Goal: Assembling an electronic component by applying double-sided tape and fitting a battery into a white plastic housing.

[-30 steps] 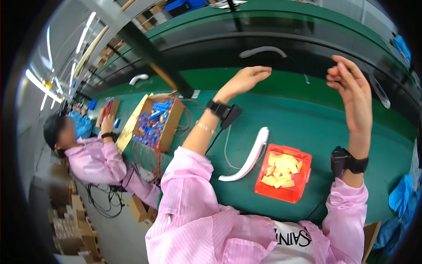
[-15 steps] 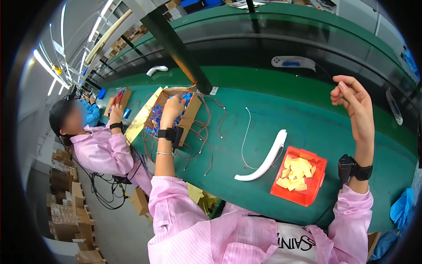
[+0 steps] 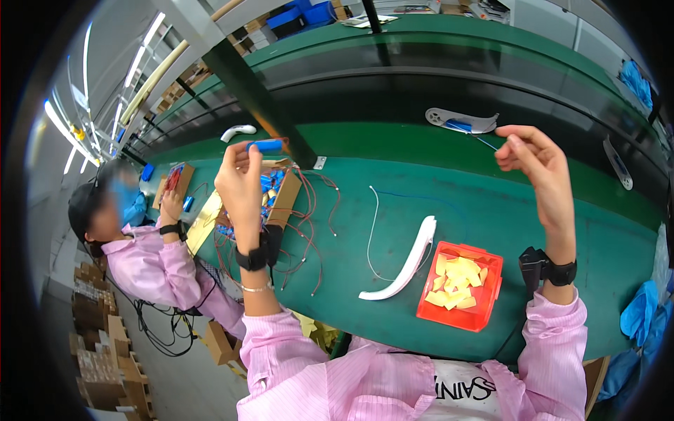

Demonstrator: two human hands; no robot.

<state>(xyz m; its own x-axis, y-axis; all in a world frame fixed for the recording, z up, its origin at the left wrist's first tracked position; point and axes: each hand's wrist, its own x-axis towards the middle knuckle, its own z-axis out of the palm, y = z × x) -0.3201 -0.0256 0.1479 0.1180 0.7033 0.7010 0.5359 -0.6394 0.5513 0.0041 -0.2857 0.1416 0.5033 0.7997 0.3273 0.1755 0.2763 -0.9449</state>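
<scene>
My left hand (image 3: pixel 239 184) is raised over a cardboard box (image 3: pixel 286 200) of blue cells with red and dark wires. Its fingers pinch a blue cylindrical battery (image 3: pixel 265 146), with a reddish wire at the right end. At the right, my right hand (image 3: pixel 537 165) hovers near the dark conveyor, thumb and forefinger closed on a thin wire (image 3: pixel 486 143). This wire runs toward a white curved shell half (image 3: pixel 446 118) with a blue piece inside, lying on the conveyor. On the green bench between my arms rests a white curved casing (image 3: pixel 406 266), beside a thin white cable (image 3: pixel 370 238).
A red tray (image 3: pixel 474 317) of yellow paper pieces sits near the bench's front edge. Another shell half (image 3: pixel 618 163) lies far right, and a white casing (image 3: pixel 239 131) far left. A green post (image 3: pixel 263 98) rises behind the box. A co-worker (image 3: pixel 151 266) sits at the left.
My left hand has risen out of the box with a blue battery. My right hand, the wire and the conveyor shells appear shifted left, as does the whole view.
</scene>
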